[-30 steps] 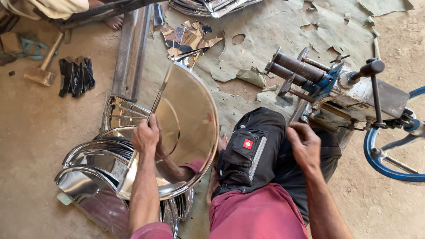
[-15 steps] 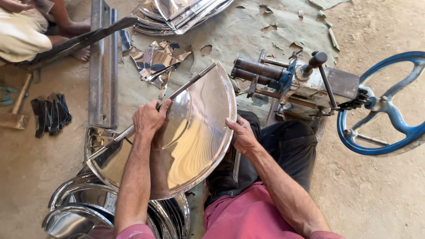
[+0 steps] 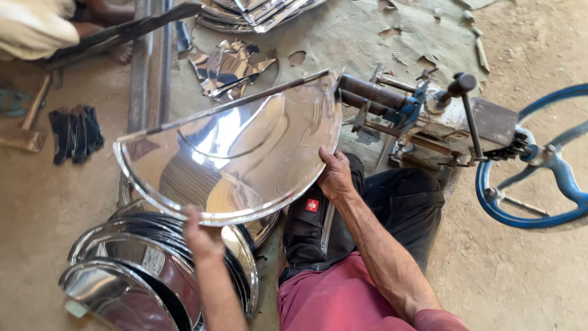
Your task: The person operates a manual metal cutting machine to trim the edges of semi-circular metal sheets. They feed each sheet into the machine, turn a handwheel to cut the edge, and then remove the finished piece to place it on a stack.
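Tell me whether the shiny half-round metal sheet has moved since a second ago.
Yes. The shiny half-round metal sheet has swung toward the hand-cranked roller machine, its corner now at the rollers; left hand and right hand grip its curved edge.

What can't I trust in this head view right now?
- Left hand: fingers hidden behind the shiny metal half-disc, so its grip is unclear.
- Roller machine: the disc's corner covers where its rollers begin.
- Blue handwheel: cut off by the right edge.
- Stacked discs: count unreadable, cut off below.

Dusty workshop floor point(image 3: 508, 288), with a worn green mat point(image 3: 343, 37).
Left of the roller machine point(image 3: 422, 119) lie metal scraps point(image 3: 226, 64), dark gloves point(image 3: 73, 132), a hammer point(image 3: 24, 125) and stacked shiny bowls point(image 3: 141, 270).
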A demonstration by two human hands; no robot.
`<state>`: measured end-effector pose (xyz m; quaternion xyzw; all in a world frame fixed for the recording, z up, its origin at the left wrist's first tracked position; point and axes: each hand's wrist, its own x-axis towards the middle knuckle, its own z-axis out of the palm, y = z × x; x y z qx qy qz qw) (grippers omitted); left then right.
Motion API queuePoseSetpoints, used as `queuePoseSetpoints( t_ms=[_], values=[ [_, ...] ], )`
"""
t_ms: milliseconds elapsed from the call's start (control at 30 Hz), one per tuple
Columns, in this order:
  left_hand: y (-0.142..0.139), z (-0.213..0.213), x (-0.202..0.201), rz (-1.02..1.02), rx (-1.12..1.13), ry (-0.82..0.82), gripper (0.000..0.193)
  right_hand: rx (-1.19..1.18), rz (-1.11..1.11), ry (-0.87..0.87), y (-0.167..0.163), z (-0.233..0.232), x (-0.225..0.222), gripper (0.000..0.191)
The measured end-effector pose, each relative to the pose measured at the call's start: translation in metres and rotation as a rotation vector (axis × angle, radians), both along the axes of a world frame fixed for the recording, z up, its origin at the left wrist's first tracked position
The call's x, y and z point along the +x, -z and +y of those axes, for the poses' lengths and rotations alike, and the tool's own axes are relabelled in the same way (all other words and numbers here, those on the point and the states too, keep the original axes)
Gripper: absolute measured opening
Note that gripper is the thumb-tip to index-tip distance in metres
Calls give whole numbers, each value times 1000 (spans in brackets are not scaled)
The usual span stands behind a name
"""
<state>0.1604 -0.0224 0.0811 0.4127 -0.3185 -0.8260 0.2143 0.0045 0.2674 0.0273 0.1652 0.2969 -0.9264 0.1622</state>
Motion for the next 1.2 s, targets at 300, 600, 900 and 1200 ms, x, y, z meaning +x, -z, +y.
queuePoseSetpoints(
  t_ms=[300,600,900,1200],
  values=[
    [11,2,-103,457,-208,74,69,-39,40,71,3,1,-14,32],
    [43,-34,-129,518,-64,271,92,-29,54,-20,0,0,-9,39],
    [64,-79,-146,469,-54,353,89,105,-109,-51,0,-10,2,44],
    [54,-84,-189,504,-89,380,87,226,-24,-20,-6,25,-24,40]
  ],
)
